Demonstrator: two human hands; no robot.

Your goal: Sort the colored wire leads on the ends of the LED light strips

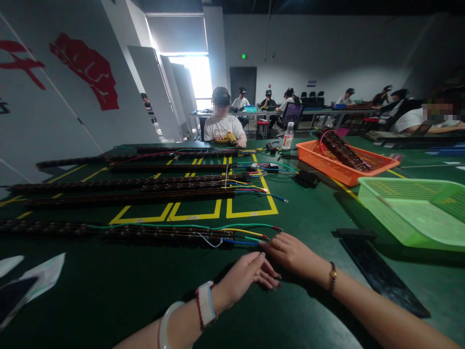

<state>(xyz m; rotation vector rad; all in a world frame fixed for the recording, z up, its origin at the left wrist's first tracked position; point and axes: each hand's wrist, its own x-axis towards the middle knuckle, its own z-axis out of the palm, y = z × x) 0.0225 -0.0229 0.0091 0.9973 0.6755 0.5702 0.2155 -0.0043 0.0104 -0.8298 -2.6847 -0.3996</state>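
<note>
A long dark bundle of strips [160, 234] lies across the table in front of me, with green, yellow and blue wires coming out of its right end. My right hand [290, 250] is closed, its fingertips pinched at the end of the blue wire [242, 242]; the wire's tip is hidden there. Just above those fingers are the dark-sleeved ends of the green wire [254, 226] and yellow wire [249, 233]. My left hand [245, 275] is beside the right one, palm turned inward, fingers loosely apart and holding nothing visible. A white cable tie [209, 240] loops off the bundle.
More dark strips [174, 195] with coloured wires lie farther back across yellow tape marks [252, 213]. To the right are an orange basket [350, 179] holding strips, a green basket [385, 213] and a dark flat panel [385, 276]. A person [223, 127] sits opposite, near a bottle [288, 137].
</note>
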